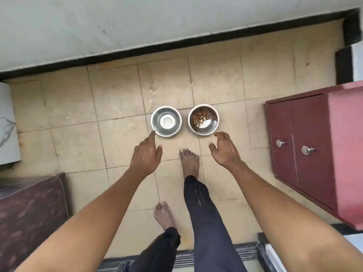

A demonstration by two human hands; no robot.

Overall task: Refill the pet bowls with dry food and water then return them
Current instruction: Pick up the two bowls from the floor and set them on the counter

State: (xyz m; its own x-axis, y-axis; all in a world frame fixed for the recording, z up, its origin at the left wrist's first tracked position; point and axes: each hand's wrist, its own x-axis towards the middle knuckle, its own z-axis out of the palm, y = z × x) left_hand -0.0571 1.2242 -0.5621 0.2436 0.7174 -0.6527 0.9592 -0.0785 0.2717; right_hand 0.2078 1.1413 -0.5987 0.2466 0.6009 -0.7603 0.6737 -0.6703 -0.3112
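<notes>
Two steel pet bowls stand side by side on the tiled floor. The left bowl (166,121) shows a bright reflection at its bottom; whether it holds water I cannot tell. The right bowl (203,118) holds a small amount of brown dry food. My left hand (147,152) reaches down just below the left bowl, fingers apart, its index fingertip at the bowl's near rim. Just below and right of the right bowl hovers my right hand (224,149), fingers spread and curled, holding nothing.
A red cabinet (314,142) with two knobs stands at the right. A dark patterned mattress or cushion (29,213) lies at the lower left. A white wall with a black skirting (176,44) runs behind the bowls. My bare feet (189,163) stand on the tiles.
</notes>
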